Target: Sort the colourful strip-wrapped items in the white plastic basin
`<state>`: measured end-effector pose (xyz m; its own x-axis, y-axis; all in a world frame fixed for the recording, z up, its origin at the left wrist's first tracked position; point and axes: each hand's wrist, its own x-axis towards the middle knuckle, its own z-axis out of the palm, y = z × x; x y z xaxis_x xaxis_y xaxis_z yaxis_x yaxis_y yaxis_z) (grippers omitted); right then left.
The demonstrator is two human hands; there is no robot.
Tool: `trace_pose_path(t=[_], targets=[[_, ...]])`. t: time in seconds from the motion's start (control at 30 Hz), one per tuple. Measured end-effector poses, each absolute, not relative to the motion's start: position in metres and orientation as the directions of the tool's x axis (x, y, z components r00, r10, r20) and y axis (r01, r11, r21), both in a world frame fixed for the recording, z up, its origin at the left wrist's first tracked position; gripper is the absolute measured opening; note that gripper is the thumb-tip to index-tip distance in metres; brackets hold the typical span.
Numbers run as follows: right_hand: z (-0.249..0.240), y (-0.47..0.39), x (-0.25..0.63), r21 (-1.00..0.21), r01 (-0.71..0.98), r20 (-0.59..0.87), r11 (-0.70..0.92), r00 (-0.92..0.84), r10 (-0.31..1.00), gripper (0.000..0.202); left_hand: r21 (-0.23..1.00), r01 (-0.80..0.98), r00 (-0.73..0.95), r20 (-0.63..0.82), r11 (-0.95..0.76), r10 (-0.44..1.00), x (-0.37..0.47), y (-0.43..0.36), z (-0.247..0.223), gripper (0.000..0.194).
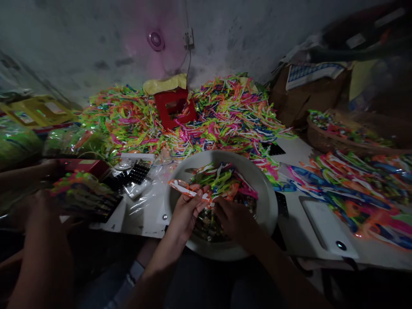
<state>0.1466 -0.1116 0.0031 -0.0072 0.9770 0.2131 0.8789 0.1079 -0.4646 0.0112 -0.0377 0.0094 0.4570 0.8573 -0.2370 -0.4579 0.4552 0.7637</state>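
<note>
My left hand (189,206) pinches an orange and white plastic strip (182,186) above a wide pale basin (268,193). Close beside it, my right hand (233,216) has its fingers bent together at the strip's near end. Whatever those right fingertips grip is hidden in shadow. Inside the basin, bright green, pink and orange plastic pieces (222,178) lie on a layer of small dark and pale parts (206,227).
A big heap of coloured strips (225,103) with a red crate (175,109) covers the back. At left, another person's hands (40,201) are beside a bundle of coloured strips (80,191). A white flat box (326,223) and bagged strips (347,189) lie right.
</note>
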Motion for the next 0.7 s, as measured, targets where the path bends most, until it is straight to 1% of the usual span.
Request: trace_pose_path(t=[0.13, 0.27, 0.53, 0.63, 0.7], targets=[[0.0081, -0.1126, 0.1466, -0.521, 0.845, 0.216, 0.122, -0.008, 0.976, 0.023, 0.769, -0.443, 0.446, -0.257, 0.461, 0.857, 0.0122, -0.0379, 0.0106, 0.03], [0.01, -0.1131, 0.1461, -0.522, 0.849, 0.19, 0.082, 0.023, 0.981, 0.021, 0.779, -0.431, 0.449, -0.253, 0.455, 0.857, 0.0129, -0.0373, 0.01, 0.031], [0.0073, -0.1113, 0.1494, -0.588, 0.809, 0.127, 0.005, 0.086, 0.988, 0.024, 0.814, -0.389, 0.44, -0.248, 0.432, 0.863, 0.0143, -0.0403, 0.0121, 0.031], [0.0053, -0.1105, 0.1505, -0.639, 0.768, 0.12, 0.046, 0.041, 0.992, 0.022, 0.816, -0.373, 0.471, -0.243, 0.441, 0.848, 0.0145, -0.0404, 0.013, 0.028], [0.0033, -0.1101, 0.1514, -0.687, 0.721, 0.137, 0.095, 0.0, 0.991, 0.021, 0.818, -0.39, 0.488, -0.205, 0.422, 0.848, 0.0145, -0.0402, 0.0125, 0.024]])
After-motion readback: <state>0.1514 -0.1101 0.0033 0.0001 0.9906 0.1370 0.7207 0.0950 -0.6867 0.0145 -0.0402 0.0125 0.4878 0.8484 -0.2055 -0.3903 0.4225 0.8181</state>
